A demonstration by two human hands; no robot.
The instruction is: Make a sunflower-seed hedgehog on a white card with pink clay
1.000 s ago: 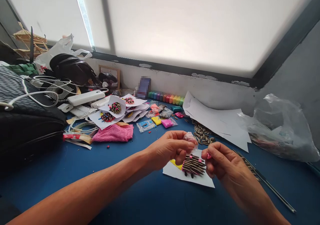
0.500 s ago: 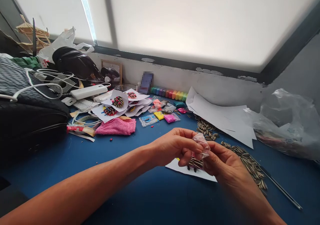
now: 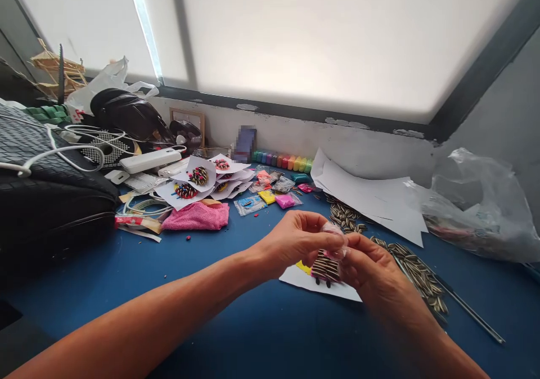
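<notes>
Both hands meet above a sheet of white paper, pinching a small clear plastic bag (image 3: 333, 231) with something pinkish in it. My left hand (image 3: 297, 235) grips it from the left, thumb and fingers closed. From the right, my right hand (image 3: 367, 261) pinches the bag's other side. Beneath them, the white paper (image 3: 295, 280) carries a hedgehog-like figure (image 3: 325, 267) of striped sunflower seeds set in pink, with a yellow part and two black dots below. My hands cover part of it. A heap of sunflower seeds (image 3: 422, 278) lies right of my right hand.
Beyond my hands lie packets of coloured clay (image 3: 286, 200) and a pink cloth (image 3: 196, 216). Finished seed figures on paper (image 3: 198, 175) are stacked at the back. Metal tweezers (image 3: 472, 311), white sheets (image 3: 371, 193) and a plastic bag (image 3: 485, 216) are right; a black bag (image 3: 54, 199) stands left.
My hands have shifted slightly, still pinching the little bag, which looks more bunched between the fingers. More of the seed figure beneath shows now. The view has tilted a little.
</notes>
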